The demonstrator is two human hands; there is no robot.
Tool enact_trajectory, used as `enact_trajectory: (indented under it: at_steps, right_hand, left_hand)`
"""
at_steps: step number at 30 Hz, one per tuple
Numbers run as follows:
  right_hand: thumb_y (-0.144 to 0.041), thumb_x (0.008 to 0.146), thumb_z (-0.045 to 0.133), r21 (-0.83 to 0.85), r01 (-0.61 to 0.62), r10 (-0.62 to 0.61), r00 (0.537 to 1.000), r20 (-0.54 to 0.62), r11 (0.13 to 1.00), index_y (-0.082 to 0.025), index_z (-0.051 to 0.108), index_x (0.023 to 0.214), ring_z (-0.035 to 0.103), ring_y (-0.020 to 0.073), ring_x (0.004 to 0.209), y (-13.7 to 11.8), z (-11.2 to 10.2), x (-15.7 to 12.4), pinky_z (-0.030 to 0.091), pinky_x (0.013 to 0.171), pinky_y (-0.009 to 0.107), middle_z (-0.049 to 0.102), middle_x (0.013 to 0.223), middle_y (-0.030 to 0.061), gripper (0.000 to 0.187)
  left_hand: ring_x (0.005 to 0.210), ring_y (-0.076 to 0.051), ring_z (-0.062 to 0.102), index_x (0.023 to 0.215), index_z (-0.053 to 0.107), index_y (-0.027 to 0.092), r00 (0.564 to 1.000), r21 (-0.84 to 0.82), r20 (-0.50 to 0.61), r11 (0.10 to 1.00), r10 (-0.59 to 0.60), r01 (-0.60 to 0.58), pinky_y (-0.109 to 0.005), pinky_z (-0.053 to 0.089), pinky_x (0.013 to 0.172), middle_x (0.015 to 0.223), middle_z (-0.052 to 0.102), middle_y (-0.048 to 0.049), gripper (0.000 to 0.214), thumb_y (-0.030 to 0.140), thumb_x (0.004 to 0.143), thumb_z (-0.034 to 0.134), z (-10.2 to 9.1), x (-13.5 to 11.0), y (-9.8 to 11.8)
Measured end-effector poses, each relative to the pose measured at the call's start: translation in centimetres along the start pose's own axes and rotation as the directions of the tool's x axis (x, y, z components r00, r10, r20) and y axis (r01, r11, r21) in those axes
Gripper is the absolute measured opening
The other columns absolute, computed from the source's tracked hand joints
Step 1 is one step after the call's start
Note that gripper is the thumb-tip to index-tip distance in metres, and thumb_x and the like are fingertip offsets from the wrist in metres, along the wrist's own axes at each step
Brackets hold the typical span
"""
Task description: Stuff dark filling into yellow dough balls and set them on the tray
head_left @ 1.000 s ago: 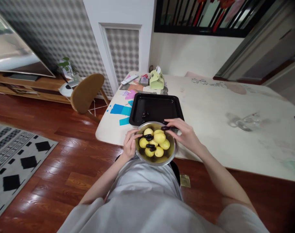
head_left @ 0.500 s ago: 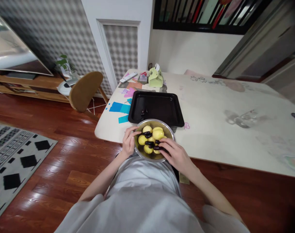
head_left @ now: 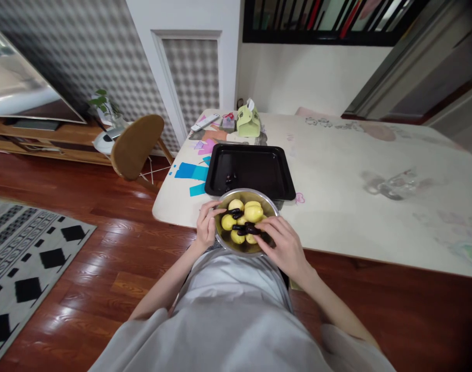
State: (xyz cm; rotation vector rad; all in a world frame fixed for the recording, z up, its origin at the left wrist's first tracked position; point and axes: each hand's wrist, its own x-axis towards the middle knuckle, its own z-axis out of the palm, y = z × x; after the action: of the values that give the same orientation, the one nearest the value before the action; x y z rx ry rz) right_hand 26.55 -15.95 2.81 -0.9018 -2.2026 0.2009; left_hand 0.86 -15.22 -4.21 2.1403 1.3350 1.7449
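Right grip: your right hand [head_left: 288, 243] pinches a shiny, long, dark grape-like fruit [head_left: 252, 229] inside the bowl.
Left grip: your left hand [head_left: 206, 225] holds the side of the round silver metal bowl [head_left: 245, 194].
In the bowl: smooth yellow lemons [head_left: 253, 212], with more dark fruit among them.
Step now: it looks like you are placing or picking that fruit; I can't tell which.
Next move calls for: a level bowl and soft fingers, so nothing rolls.
Edges: the bowl is by the near edge of the white surface [head_left: 336, 196], just beside the black rectangular tray [head_left: 259, 168].
Room: a wide stretch lies between tray and clear glass cup [head_left: 394, 185], right of you.
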Motion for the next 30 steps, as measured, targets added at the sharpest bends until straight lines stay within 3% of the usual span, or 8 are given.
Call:
enact_trajectory:
  at_steps: [4,10,20,24,30]
  right_hand:
    - [-0.025,0.101,0.06,-0.036,-0.002,0.001,1.0,-0.008,0.999,-0.027,0.071,0.121,0.066,0.0302,0.112,-0.6,0.7,1.3,0.058,0.097,0.05,0.071,0.116,0.0109,0.023]
    - [-0.022,0.101,0.06,-0.139,0.074,-0.07,0.997,0.034,0.987,-0.024,0.073,0.113,0.057,0.0336,0.138,-0.4,2.5,3.2,0.053,0.11,0.056,0.065,0.142,0.0138,0.018]
    - [-0.02,0.1,0.063,-0.114,0.073,-0.063,0.994,0.091,0.991,-0.024,0.074,0.122,0.059,0.0334,0.138,0.1,2.9,2.8,0.052,0.11,0.057,0.069,0.142,0.0118,0.026]
    - [-0.023,0.102,0.062,-0.12,0.073,-0.072,0.997,0.013,0.99,-0.026,0.072,0.126,0.062,0.0313,0.134,0.4,2.4,2.5,0.053,0.108,0.054,0.072,0.137,0.0098,0.027]
    - [-0.017,0.099,0.063,-0.136,0.041,-0.073,0.969,-0.236,0.99,-0.028,0.067,0.133,0.067,0.0308,0.127,2.8,1.1,0.8,0.055,0.104,0.052,0.074,0.13,0.0105,0.036]
  left_hand:
    - [0.119,-0.027,0.062,0.118,0.072,0.018,1.0,0.036,0.011,0.999,-0.023,0.023,-0.048,0.052,0.102,0.129,0.067,-0.0149,0.054,0.041,0.113,0.024,0.0,-0.1,-0.1]
    - [0.119,-0.026,0.062,0.118,0.072,0.018,1.0,0.021,-0.001,1.0,-0.023,0.023,-0.047,0.051,0.103,0.129,0.067,-0.0146,0.051,0.037,0.113,0.025,0.1,-0.1,0.1]
    - [0.119,-0.027,0.062,0.117,0.073,0.017,0.999,0.034,0.009,0.998,-0.043,0.043,-0.047,0.052,0.103,0.129,0.068,-0.0151,0.053,0.04,0.113,0.025,0.1,-0.3,0.0]
    - [0.119,-0.026,0.063,0.116,0.073,0.018,0.999,0.027,0.001,0.999,-0.044,0.044,-0.047,0.053,0.102,0.128,0.067,-0.0153,0.053,0.04,0.113,0.024,0.1,-0.3,0.1]
    - [0.119,-0.025,0.065,0.115,0.071,0.018,0.996,-0.033,-0.039,0.997,-0.076,0.074,-0.047,0.054,0.103,0.126,0.069,-0.0136,0.044,0.038,0.113,0.031,-0.2,1.1,-0.1]
